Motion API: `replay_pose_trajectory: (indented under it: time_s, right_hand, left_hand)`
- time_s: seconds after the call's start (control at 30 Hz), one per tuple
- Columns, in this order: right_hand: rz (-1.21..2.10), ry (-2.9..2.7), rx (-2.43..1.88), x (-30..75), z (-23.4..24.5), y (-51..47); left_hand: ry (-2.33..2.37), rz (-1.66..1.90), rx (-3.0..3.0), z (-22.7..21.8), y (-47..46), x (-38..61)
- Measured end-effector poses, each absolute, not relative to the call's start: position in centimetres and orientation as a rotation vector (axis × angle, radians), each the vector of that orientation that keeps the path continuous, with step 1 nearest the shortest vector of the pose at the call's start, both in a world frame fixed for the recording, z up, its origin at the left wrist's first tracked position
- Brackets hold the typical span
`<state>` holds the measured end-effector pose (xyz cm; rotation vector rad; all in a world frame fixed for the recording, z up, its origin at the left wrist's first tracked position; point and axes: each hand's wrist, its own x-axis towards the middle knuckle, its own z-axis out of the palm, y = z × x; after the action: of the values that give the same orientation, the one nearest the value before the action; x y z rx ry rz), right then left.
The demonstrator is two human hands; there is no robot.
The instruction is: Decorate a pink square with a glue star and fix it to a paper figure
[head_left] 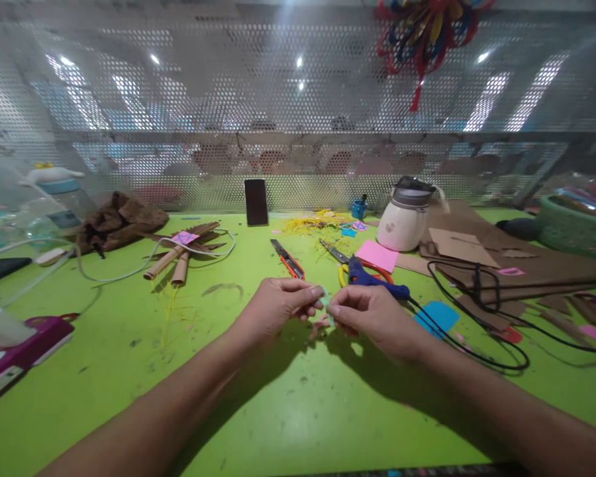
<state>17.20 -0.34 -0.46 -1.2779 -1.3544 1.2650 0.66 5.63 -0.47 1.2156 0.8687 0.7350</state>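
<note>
Over the middle of the green table, my left hand [283, 305] and my right hand [370, 311] meet at their fingertips. Between them is a small pale green paper piece [324, 301], pinched from both sides; its exact shape is partly hidden by the fingers. Just below it lie small pink scraps [319, 324]. A blue glue gun [372, 277] rests right behind my right hand, its black cord [469, 361] trailing right. Beyond my left hand lies an orange box cutter [289, 260]. Scissors [335, 252] with red and yellow handles sit partly under the glue gun.
Pink sticky notes [377, 255], a white jug [402, 218] and brown paper [521, 258] are at the right. An upright phone [256, 202] leans at the back. Left are rolled brown paper pieces [179, 265], a white cable [124, 277] and a purple power strip [24, 354].
</note>
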Motion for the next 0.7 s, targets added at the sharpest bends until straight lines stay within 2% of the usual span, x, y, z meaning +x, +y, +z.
replay_pose_trajectory:
  time_s: [0.7]
  right_hand:
    - [1.194, -1.396, -1.37, 16.96, -0.39, -0.61]
  left_hand:
    - [0.985, 0.807, 1.222, -0.11, 4.93, 1.12]
